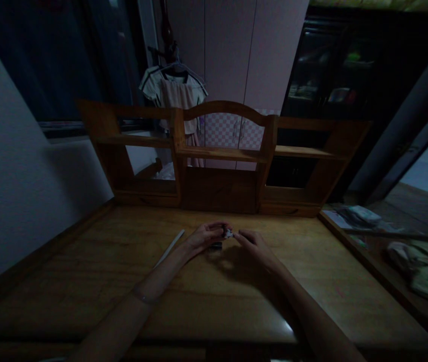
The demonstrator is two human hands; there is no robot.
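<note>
Both of my hands meet over the middle of a wooden desk point(123, 281). My left hand point(205, 237) curls its fingers round a small pale object point(228, 233), and a dark piece shows just beneath it near the desk top. My right hand point(254, 245) pinches the same small object from the other side with thumb and forefinger. The object is too small and dim to name. A thin band sits on my left wrist.
A white stick-like strip point(169, 247) lies on the desk left of my hands. A wooden shelf unit point(221, 151) stands along the desk's back edge. Cloth and papers point(421, 266) lie on a surface to the right. Clothes hang behind the shelf.
</note>
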